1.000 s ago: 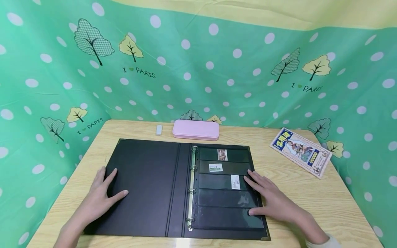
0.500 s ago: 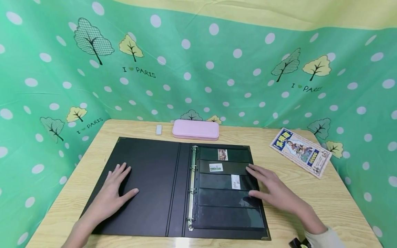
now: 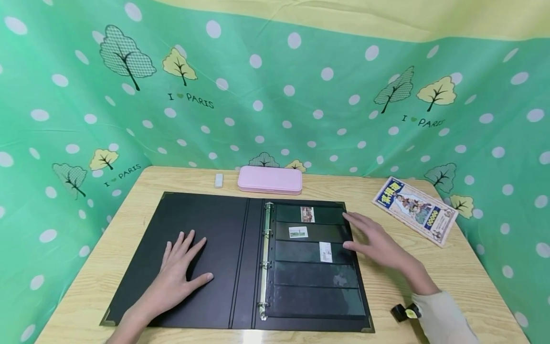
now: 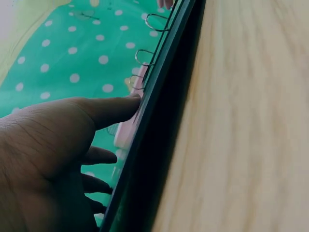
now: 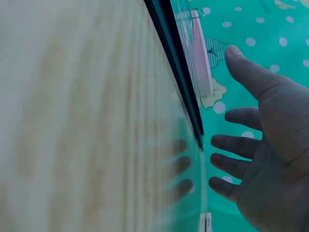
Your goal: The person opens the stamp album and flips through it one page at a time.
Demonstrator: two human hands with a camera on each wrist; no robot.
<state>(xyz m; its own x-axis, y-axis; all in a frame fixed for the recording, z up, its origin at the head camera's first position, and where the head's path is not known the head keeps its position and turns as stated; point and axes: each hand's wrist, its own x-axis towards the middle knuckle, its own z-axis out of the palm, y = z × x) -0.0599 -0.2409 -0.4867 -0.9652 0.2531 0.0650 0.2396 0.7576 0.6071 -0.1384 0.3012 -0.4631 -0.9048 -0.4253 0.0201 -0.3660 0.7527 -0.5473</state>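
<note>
A black ring binder point(image 3: 206, 215) lies open flat on the wooden table, its metal rings point(image 3: 266, 265) running along the spine. On the right side is a black pocket page point(image 3: 318, 301) with stamps in its upper rows: a brownish one point(image 3: 307, 214), a green-and-white one point(image 3: 298, 232) and a pale one point(image 3: 325, 252). My left hand point(image 3: 176, 279) is spread over the bare left cover, thumb pointing toward the spine. At the page's right edge, my right hand point(image 3: 382, 241) has its fingers extended and holds nothing; the right wrist view shows its palm point(image 5: 275, 140) above the tabletop.
Behind the binder are a pink case point(image 3: 269, 180) and a small whitish block point(image 3: 218, 180). A printed booklet point(image 3: 415, 210) lies at the back right. Near my right sleeve is a small black object point(image 3: 398, 313). Green dotted fabric point(image 3: 240, 110) surrounds the table.
My left hand has slid right from the binder's left edge onto the cover. My right hand has moved up along the page's right edge. The binder and stamps stay put.
</note>
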